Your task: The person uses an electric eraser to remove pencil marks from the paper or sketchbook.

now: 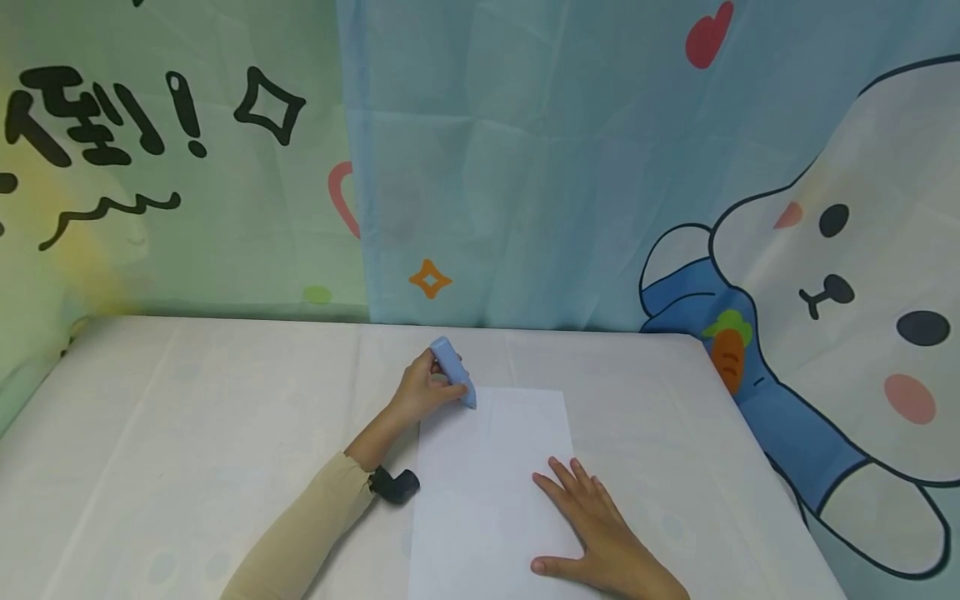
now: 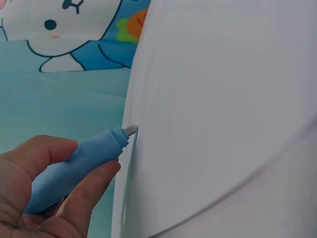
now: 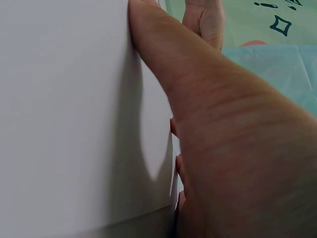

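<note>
My left hand (image 1: pixel 423 390) holds a chunky light-blue pen-shaped tool (image 1: pixel 452 371), thumb and fingers gripping its sides. In the left wrist view, the tool (image 2: pixel 79 163) has a stepped collar and a short grey tip, which points to the white surface and lies right at it; its exact kind I cannot tell. In the head view this tip end overlaps the top edge of a white sheet of paper (image 1: pixel 487 467). My right hand (image 1: pixel 600 525) lies flat with fingers spread over the sheet's right edge. Its thumb (image 3: pixel 158 39) rests on the paper in the right wrist view.
The sheet lies on a table with a white cover (image 1: pixel 187 433). Behind the table hangs a printed backdrop (image 1: pixel 525 167) with a cartoon rabbit at right. A black wrist camera (image 1: pixel 395 486) sits on the left wrist, beside the sheet's left edge.
</note>
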`<state>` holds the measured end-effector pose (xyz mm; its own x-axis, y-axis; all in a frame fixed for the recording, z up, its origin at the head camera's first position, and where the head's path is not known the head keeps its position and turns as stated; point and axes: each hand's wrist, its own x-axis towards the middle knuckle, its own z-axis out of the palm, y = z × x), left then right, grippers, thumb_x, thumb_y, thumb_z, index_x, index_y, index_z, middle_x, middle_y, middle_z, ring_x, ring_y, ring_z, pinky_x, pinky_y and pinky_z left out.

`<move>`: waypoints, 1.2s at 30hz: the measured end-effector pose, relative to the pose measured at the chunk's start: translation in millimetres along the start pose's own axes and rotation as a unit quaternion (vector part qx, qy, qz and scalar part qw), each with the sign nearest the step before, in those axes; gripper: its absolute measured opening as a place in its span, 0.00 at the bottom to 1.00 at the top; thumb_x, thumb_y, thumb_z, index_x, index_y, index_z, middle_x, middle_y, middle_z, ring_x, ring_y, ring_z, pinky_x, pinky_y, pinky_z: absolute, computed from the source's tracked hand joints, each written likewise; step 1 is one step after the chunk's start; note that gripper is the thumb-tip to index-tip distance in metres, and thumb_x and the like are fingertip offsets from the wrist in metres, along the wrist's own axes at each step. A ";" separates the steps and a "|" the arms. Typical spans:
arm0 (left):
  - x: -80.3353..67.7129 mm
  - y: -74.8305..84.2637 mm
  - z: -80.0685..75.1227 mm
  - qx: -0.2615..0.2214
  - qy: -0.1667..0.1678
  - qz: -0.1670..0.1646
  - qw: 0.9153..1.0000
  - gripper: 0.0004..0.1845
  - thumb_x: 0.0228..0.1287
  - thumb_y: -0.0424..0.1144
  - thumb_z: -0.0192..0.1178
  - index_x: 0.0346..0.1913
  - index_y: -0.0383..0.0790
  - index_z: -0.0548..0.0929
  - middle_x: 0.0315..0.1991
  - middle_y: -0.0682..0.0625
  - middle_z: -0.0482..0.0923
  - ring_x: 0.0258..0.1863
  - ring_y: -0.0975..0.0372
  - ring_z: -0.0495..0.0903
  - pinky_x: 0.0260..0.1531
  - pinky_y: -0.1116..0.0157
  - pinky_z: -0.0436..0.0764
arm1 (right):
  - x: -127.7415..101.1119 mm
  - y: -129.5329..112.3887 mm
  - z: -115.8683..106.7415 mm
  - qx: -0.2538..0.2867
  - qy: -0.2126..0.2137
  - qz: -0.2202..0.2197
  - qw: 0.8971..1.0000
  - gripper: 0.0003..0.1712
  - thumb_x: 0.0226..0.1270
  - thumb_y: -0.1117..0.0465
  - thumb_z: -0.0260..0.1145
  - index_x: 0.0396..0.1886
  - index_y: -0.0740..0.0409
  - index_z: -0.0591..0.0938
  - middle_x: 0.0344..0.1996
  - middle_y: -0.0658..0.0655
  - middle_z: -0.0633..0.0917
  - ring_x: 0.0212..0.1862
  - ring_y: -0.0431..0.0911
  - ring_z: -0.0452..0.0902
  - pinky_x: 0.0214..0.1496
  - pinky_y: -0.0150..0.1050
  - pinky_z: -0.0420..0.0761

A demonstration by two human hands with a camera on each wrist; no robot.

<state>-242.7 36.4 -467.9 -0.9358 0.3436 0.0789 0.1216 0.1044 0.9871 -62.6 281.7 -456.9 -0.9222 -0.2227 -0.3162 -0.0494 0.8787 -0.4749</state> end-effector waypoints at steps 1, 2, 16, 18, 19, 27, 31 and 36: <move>0.1 -0.2 0.0 -0.001 0.001 -0.001 1.000 0.23 0.53 0.24 0.66 0.52 0.25 0.73 0.47 0.32 0.80 0.45 0.46 0.80 0.39 0.68 0.80 | -0.1 0.0 -0.1 0.003 -0.001 -0.003 1.000 0.59 0.47 0.30 0.70 0.75 0.50 0.61 0.78 0.58 0.49 0.77 0.62 0.32 0.71 0.68 0.33; -0.1 -0.2 -0.1 0.000 0.002 -0.001 1.000 0.23 0.53 0.24 0.67 0.52 0.25 0.73 0.47 0.32 0.80 0.45 0.46 0.80 0.39 0.68 0.80 | 0.0 -0.2 -0.1 0.005 -0.001 -0.003 1.000 0.59 0.47 0.30 0.70 0.75 0.50 0.61 0.78 0.58 0.49 0.77 0.62 0.32 0.71 0.68 0.33; -3.4 5.2 0.9 -0.001 -0.015 -0.013 1.000 0.22 0.54 0.24 0.66 0.52 0.25 0.73 0.46 0.32 0.80 0.41 0.48 0.83 0.36 0.69 0.81 | -0.2 1.9 0.8 0.012 -0.004 -0.001 1.000 0.58 0.49 0.32 0.71 0.75 0.52 0.61 0.77 0.60 0.50 0.77 0.63 0.33 0.71 0.68 0.33; -3.9 5.9 0.9 0.006 -0.013 -0.013 1.000 0.22 0.53 0.24 0.67 0.52 0.25 0.73 0.46 0.32 0.80 0.41 0.49 0.83 0.36 0.69 0.81 | -0.1 2.2 0.3 0.009 -0.003 -0.002 1.000 0.58 0.48 0.31 0.71 0.75 0.51 0.61 0.78 0.59 0.50 0.77 0.63 0.33 0.71 0.68 0.34; -4.2 6.1 0.9 0.010 -0.012 -0.013 1.000 0.22 0.53 0.24 0.67 0.52 0.25 0.73 0.46 0.33 0.80 0.42 0.49 0.82 0.37 0.68 0.81 | -0.2 2.2 0.1 0.010 -0.002 -0.004 1.000 0.58 0.49 0.31 0.71 0.75 0.52 0.61 0.78 0.60 0.50 0.77 0.63 0.33 0.71 0.69 0.34; -4.5 6.4 1.2 0.033 -0.012 -0.017 0.999 0.22 0.53 0.26 0.68 0.52 0.26 0.74 0.46 0.35 0.80 0.41 0.50 0.82 0.36 0.69 0.79 | -1.9 1.6 -0.6 0.014 0.002 -0.006 1.000 0.58 0.48 0.32 0.72 0.75 0.52 0.61 0.77 0.59 0.50 0.77 0.63 0.33 0.71 0.68 0.34; -4.5 4.9 0.8 0.038 -0.008 -0.019 0.999 0.22 0.52 0.26 0.68 0.51 0.27 0.74 0.45 0.35 0.80 0.40 0.52 0.81 0.35 0.69 0.78 | -2.6 1.8 -0.1 0.022 0.008 -0.015 1.000 0.58 0.49 0.33 0.72 0.75 0.52 0.62 0.77 0.61 0.51 0.76 0.64 0.34 0.71 0.69 0.34; -3.9 2.0 0.0 0.035 -0.009 -0.005 0.999 0.23 0.53 0.26 0.67 0.52 0.26 0.73 0.48 0.35 0.80 0.46 0.49 0.79 0.39 0.68 0.78 | -0.9 2.2 1.4 0.028 0.004 -0.007 1.000 0.58 0.48 0.33 0.73 0.75 0.52 0.62 0.77 0.60 0.50 0.77 0.63 0.32 0.71 0.68 0.32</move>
<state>-238.8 35.2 -466.2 -0.9312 0.3583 0.0668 0.1362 0.1722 0.9756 -61.4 283.2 -458.8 -0.9247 -0.2319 -0.3019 -0.0417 0.8500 -0.5252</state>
